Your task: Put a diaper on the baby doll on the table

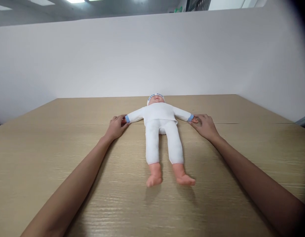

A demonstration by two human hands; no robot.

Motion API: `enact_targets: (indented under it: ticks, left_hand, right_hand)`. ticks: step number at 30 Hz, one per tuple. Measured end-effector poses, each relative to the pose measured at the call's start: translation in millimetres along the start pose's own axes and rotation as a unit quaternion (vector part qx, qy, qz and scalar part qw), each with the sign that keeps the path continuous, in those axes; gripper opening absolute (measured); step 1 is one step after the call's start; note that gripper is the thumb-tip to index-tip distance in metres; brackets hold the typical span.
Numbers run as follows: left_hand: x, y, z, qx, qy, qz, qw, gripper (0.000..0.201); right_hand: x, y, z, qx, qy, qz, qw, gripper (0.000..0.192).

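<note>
A baby doll [160, 131] lies on its back on the wooden bench [68, 158], between the two hands. The left hand [116, 126] and right hand [204, 125] each pinch one doll wrist, stretching its arms out flat. I think the next move needs a gentle pull. The hat [155, 96] has blue writing, too small to read.
</note>
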State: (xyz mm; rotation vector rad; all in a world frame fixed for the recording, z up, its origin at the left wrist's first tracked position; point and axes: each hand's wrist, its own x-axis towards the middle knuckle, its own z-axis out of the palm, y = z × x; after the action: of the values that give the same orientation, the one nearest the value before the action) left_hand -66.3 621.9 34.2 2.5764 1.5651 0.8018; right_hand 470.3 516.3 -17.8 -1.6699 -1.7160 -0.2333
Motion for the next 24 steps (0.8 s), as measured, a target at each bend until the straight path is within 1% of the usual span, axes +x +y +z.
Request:
enact_targets:
  ticks: [4, 9, 12, 16, 18, 20, 22, 24]
  left_hand:
    - [-0.7, -0.8, 0.7, -0.001, 0.003, 0.006, 1.0, 0.057]
    - [-4.9, 3.3, -0.4, 0.018, 0.015, -0.011, 1.0, 0.053]
    - [-13.1, 8.4, -2.8, 0.032, 0.03, -0.032, 0.999, 0.052]
    - [-26.1, 20.6, -6.3, 0.037, 0.052, -0.062, 0.996, 0.05]
    - [-30.6, 33.8, -8.7, 0.013, 0.084, -0.09, 0.992, 0.046]
    - [-35.8, 56.4, -14.6, -0.043, 0.134, -0.126, 0.982, 0.039]
    - [-47.7, 90.8, -26.8, -0.127, 0.188, -0.136, 0.964, 0.027]
    - [-73.3, 134.6, -46.0, -0.228, 0.24, -0.106, 0.938, 0.02]
  right_hand:
    - [-0.1, 0.4, 1.9, 0.014, -0.004, 0.0, 1.0, 0.046]
    - [-4.5, -4.4, 1.3, 0.026, 0.011, 0.008, 1.0, 0.051]
    - [-9.9, -12.9, -2.7, 0.032, 0.026, 0.011, 0.999, 0.051]
    - [-20.8, -32.1, -13.9, 0.043, 0.049, 0.014, 0.998, 0.048]
    - [-25.8, -44.7, -20.2, 0.05, 0.061, 0.018, 0.997, 0.045]
    - [-30.1, -61.1, -27.1, 0.061, 0.073, 0.023, 0.995, 0.04]
    - [-36.9, -85.3, -37.6, 0.075, 0.08, 0.026, 0.994, 0.036]
    - [-52.2, -121.3, -56.3, 0.094, 0.083, 0.023, 0.992, 0.033]
